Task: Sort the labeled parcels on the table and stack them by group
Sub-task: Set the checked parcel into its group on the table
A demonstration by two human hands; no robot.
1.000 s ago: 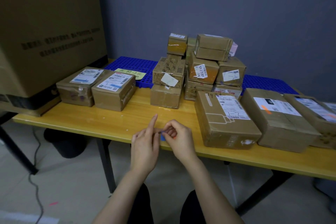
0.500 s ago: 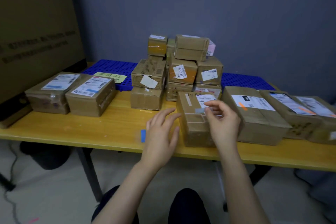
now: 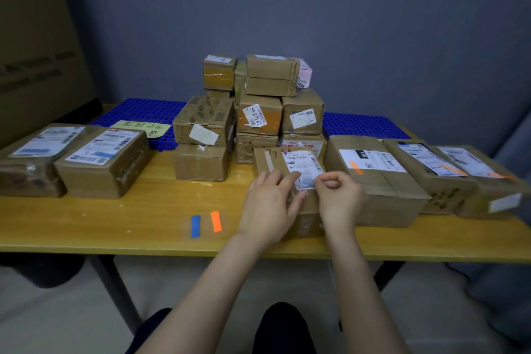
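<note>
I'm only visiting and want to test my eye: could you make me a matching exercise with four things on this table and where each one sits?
Things:
1. blue strip
2. yellow note
3. pink box
4. parcel marked 7936

Places:
A. high in the back stack
B. under the left hand
C. on the bare tabletop, beside the orange strip
D. on the blue grid mat

Pairs: 1-C, 2-D, 3-A, 4-B.
</note>
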